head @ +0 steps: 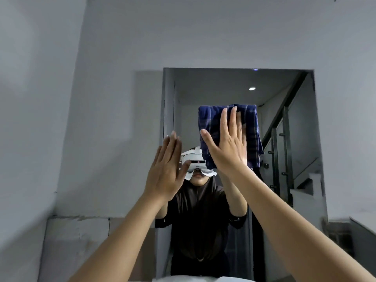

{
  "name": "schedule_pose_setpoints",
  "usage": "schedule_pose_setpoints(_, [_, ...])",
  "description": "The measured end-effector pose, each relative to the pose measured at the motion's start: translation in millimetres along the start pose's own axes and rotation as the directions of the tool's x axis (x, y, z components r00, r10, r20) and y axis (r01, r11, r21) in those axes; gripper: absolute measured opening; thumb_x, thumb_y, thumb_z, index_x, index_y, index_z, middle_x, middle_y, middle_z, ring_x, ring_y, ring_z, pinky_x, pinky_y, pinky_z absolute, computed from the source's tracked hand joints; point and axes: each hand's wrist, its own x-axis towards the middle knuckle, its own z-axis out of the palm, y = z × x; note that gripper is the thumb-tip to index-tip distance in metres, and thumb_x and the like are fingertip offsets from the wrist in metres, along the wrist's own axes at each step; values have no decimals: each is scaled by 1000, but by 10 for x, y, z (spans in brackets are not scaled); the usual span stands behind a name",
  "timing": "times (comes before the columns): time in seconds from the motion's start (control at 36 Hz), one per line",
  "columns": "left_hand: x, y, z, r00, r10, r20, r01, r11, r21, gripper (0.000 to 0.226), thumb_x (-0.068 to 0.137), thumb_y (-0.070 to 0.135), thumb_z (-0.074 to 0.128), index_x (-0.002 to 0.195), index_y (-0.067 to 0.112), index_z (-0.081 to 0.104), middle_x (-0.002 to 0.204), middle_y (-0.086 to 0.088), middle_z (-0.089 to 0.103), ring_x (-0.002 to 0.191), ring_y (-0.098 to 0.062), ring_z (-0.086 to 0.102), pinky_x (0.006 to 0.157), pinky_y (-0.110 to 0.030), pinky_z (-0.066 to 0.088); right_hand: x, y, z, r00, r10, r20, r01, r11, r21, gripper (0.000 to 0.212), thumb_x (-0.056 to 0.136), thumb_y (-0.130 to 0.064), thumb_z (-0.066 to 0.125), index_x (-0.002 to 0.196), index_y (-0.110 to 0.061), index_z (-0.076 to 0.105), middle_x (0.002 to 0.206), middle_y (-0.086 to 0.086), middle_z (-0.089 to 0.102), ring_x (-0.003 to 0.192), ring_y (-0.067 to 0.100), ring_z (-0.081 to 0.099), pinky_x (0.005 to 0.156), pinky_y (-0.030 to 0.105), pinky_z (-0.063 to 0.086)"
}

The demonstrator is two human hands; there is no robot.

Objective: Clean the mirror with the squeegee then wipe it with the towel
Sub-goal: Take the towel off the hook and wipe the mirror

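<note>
Wall (101,78): smooth, matt pale grey plaster around the glass.
Left hand (165,171): flat and open, fingers straight and together, raised at the mirror's left edge; holds nothing, and whether it touches the glass I cannot tell.
Mirror (223,88): frameless upright rectangle, glossy, reflecting a person in a dark top and a stair rail.
Right hand (225,145): open palm, fingers spread, pressing the towel flat to the glass.
Towel (252,131): soft folded navy cloth with faint check lines, on the mirror's upper middle.
</note>
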Motion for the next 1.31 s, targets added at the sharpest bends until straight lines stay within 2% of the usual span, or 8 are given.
schedule_pose_setpoints(0.17, [-125, 4, 101, 999, -39, -13, 40, 999, 38, 64, 96, 44, 29, 148, 13, 8, 157, -5, 2, 144, -14, -3, 117, -25, -3, 563, -347, 126, 988, -145, -53, 136, 980, -144, 80, 88, -64, 26, 147, -20, -7, 157, 11, -10, 145, 24, -9, 116, 39, -5])
schedule_pose_setpoints(0.47, [-135, -19, 114, 1000, -10, -26, 13, 994, 108, 65, 96, 45, 27, 148, 11, 5, 157, -7, 4, 145, -19, 2, 118, -27, -1, 1271, -821, 217, 875, -459, 155, 483, 804, -347, 64, 93, -58, 22, 147, -29, 5, 158, 4, -2, 145, 23, -5, 117, 42, -6])
schedule_pose_setpoints(0.72, [-135, -4, 140, 999, -27, -25, 30, 994, 102, 64, 96, 44, 24, 148, 10, 7, 157, -7, 2, 145, -18, 0, 118, -35, 8, 1157, 618, -608, 989, 13, -150, -57, 954, -294, 69, 89, -64, 19, 146, -32, 1, 158, 0, -6, 145, 19, -8, 117, 43, -3])
schedule_pose_setpoints(0.89, [-214, 91, 140, 998, -62, 3, 62, 994, 93, 65, 97, 48, 10, 147, 8, 7, 157, -10, 2, 145, -20, -4, 118, -33, 1, 642, 919, -615, 838, 388, -383, -431, 902, -29, 71, 89, -62, 27, 147, -28, 8, 158, 4, 1, 145, 23, -2, 116, 48, 0])
schedule_pose_setpoints(1.0, [-498, 166, 156, 997, -47, 61, 42, 996, 75, 68, 96, 45, 28, 147, 5, 7, 157, -14, 1, 145, -26, -2, 118, -38, 7, 361, 651, -337, 786, 471, -402, -490, 870, 60, 70, 89, -60, 29, 147, -27, 8, 158, 6, 0, 145, 24, -3, 114, 48, -2])
schedule_pose_setpoints(1.17, [-995, 245, 187, 988, -54, 148, 42, 995, 86, 75, 94, 42, 42, 147, 5, 5, 156, -14, -1, 145, -25, -3, 118, -34, 4, 286, -71, 101, 928, 258, -269, -275, 961, -27, 69, 91, -56, 30, 147, -26, 5, 158, 8, -4, 145, 27, -4, 114, 51, 1])
schedule_pose_setpoints(1.25, [-1133, 299, 176, 981, -80, 178, 59, 991, 121, 76, 96, 44, 40, 147, 9, -3, 156, -11, -9, 144, -23, -10, 117, -29, -7, 276, -367, 279, 995, -69, -74, 56, 986, -159, 67, 92, -56, 26, 147, -26, 3, 158, 8, -6, 145, 28, -5, 114, 48, -4])
schedule_pose_setpoints(1.31, [-1190, 341, 179, 976, -111, 187, 88, 988, 125, 76, 96, 46, 37, 147, 12, -8, 156, -9, -13, 143, -22, -14, 116, -27, -11, 202, -464, 365, 944, -324, 64, 330, 919, -217, 64, 92, -55, 25, 147, -26, 8, 158, 8, 0, 145, 29, -2, 114, 48, -5])
